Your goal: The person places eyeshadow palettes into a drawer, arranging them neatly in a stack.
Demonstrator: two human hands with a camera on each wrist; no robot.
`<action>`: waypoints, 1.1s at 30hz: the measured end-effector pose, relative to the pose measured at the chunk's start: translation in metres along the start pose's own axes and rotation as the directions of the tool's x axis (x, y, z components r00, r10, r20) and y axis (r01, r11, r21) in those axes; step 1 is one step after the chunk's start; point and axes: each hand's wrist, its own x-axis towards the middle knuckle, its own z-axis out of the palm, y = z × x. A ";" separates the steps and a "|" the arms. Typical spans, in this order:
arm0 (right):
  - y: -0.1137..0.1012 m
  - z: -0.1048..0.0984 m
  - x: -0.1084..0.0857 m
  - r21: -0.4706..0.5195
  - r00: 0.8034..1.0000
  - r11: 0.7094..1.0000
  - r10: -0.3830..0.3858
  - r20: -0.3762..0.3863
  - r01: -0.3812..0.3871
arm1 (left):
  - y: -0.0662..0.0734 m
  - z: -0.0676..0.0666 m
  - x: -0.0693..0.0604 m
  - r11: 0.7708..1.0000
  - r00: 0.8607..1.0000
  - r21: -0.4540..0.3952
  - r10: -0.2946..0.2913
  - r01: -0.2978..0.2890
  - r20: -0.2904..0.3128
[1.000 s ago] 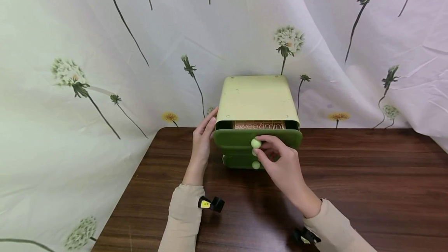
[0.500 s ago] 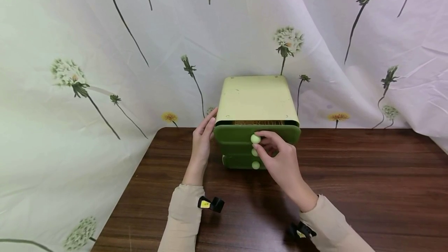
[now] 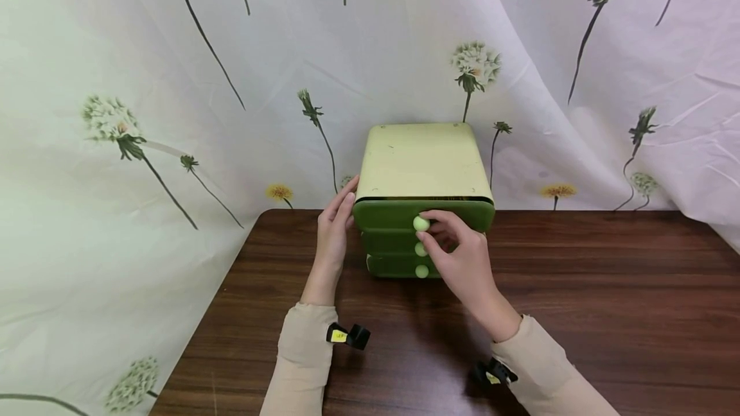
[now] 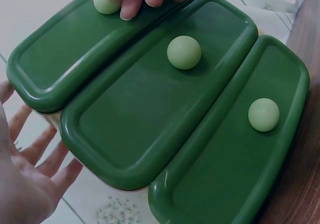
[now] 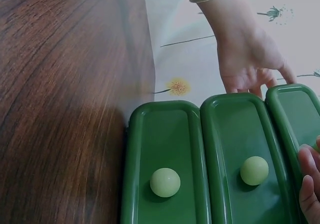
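Observation:
A small cabinet (image 3: 424,159) with a pale yellow-green top and three dark green drawers stands on the table. My right hand (image 3: 465,262) pinches the round light-green knob (image 3: 421,223) of the top drawer (image 3: 384,216) between thumb and fingers. Only a thin dark gap shows above that drawer's front. Against the cabinet's left side rests my left hand (image 3: 333,230), its fingers extended; in the left wrist view they reach along the side wall. Below, the middle drawer (image 4: 135,108) and bottom drawer (image 4: 225,154) each carry a similar knob, untouched.
The dark brown wooden table (image 3: 607,313) extends to both sides and in front of the cabinet. Close behind hangs a white cloth (image 3: 405,37) printed with dandelions. A black wrist camera (image 3: 349,337) is strapped at the left sleeve, another (image 3: 494,372) at the right.
The right hand has pushed the top drawer inward. The brown box lettered "sweet mint" inside it has gone almost out of sight. The left hand has stayed against the side.

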 end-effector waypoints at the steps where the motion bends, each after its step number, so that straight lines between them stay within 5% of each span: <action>1: 0.000 0.000 0.000 0.002 1.000 1.000 -0.001 0.000 0.001 | 0.000 0.000 0.000 1.000 1.000 -0.003 0.002 -0.002 0.000; 33: 0.007 0.004 0.006 0.001 1.000 1.000 0.002 -0.015 -0.002 | 0.001 0.000 0.000 1.000 1.000 -0.015 0.015 -0.014 0.004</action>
